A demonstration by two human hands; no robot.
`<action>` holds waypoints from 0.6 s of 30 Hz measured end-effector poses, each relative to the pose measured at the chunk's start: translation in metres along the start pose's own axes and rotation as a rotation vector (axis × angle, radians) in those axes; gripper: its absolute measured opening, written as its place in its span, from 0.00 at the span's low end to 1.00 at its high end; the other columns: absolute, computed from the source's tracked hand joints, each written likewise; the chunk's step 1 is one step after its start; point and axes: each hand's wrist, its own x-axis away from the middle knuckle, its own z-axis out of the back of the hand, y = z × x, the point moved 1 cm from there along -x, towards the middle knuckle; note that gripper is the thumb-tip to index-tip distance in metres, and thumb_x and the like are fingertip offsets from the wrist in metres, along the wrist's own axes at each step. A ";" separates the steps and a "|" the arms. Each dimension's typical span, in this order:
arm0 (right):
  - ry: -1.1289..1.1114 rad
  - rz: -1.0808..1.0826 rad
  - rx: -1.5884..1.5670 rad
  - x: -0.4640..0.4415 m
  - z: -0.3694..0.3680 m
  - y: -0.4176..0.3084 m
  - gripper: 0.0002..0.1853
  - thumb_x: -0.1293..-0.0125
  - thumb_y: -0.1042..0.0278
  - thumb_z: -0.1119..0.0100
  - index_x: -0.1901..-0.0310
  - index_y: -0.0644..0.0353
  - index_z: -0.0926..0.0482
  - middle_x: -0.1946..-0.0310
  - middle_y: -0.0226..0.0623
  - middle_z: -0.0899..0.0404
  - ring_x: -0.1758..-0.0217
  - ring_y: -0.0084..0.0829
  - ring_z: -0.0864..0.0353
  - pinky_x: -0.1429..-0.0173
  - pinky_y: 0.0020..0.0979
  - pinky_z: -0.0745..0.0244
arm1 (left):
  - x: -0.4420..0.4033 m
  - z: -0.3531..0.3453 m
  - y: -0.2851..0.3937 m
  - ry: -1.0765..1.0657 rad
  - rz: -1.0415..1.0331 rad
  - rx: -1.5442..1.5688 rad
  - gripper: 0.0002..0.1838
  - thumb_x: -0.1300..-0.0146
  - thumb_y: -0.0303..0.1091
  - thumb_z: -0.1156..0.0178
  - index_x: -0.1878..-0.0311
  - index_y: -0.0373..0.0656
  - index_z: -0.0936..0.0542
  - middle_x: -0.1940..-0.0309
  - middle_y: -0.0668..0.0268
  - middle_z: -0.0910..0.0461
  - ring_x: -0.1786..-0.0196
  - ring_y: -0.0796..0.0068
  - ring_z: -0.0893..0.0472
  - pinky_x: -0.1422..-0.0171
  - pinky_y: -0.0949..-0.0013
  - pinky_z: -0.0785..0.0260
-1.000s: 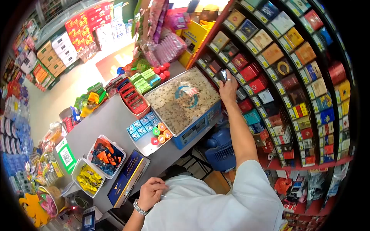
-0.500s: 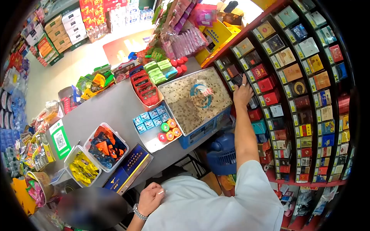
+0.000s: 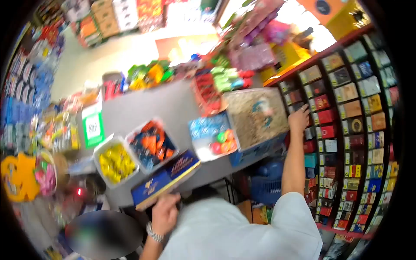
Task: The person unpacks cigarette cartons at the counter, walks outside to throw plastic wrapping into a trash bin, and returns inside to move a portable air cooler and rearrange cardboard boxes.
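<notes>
My right hand (image 3: 299,119) reaches out to the rack of cigarette packs (image 3: 326,117) on the right. Its fingers stretch over dark packs in the left columns, and what lies under the fingertips is hidden. My left hand (image 3: 165,213), with a metal watch (image 3: 154,232) on its wrist, is loosely curled in front of my body. No object shows in it. It is close to the near edge of a long dark-blue box (image 3: 164,180) on the counter; blur hides whether they touch.
On the grey counter (image 3: 145,102) stand tubs of yellow packets (image 3: 115,161) and orange-and-dark packets (image 3: 151,141), a tray of blue boxes (image 3: 208,127) and a large speckled-top case (image 3: 255,110). A blue basket (image 3: 265,186) sits below. A QR-code sign (image 3: 93,126) lies left.
The view has swung, shifting the counter and rack rightward in the picture, and is now blurred. My right hand stays at the same packs. My left hand appears closer to the blue box.
</notes>
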 end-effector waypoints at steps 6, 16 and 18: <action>-0.865 0.534 -0.891 0.195 0.126 -0.048 0.15 0.35 0.62 0.36 0.53 0.64 0.15 0.64 0.45 0.13 0.65 0.36 0.14 0.55 0.34 0.20 | -0.013 0.040 0.004 0.136 0.135 -0.342 0.29 0.41 0.28 0.42 0.34 0.41 0.28 0.51 0.47 0.23 0.60 0.45 0.19 0.57 0.52 0.24; -0.957 1.000 -0.402 0.371 0.131 -0.189 0.24 0.37 0.45 0.37 0.55 0.61 0.16 0.57 0.50 0.16 0.53 0.47 0.15 0.51 0.43 0.20 | -0.004 0.024 -0.046 -0.172 0.350 -0.588 0.36 0.44 0.37 0.42 0.33 0.31 0.34 0.51 0.34 0.22 0.60 0.38 0.18 0.53 0.46 0.22; -0.741 1.083 -0.565 0.400 0.083 -0.201 0.29 0.38 0.38 0.38 0.51 0.59 0.16 0.53 0.47 0.15 0.52 0.46 0.15 0.50 0.43 0.20 | -0.001 0.019 -0.044 -0.183 0.309 -0.619 0.37 0.45 0.37 0.42 0.32 0.30 0.35 0.49 0.34 0.23 0.59 0.39 0.17 0.53 0.46 0.22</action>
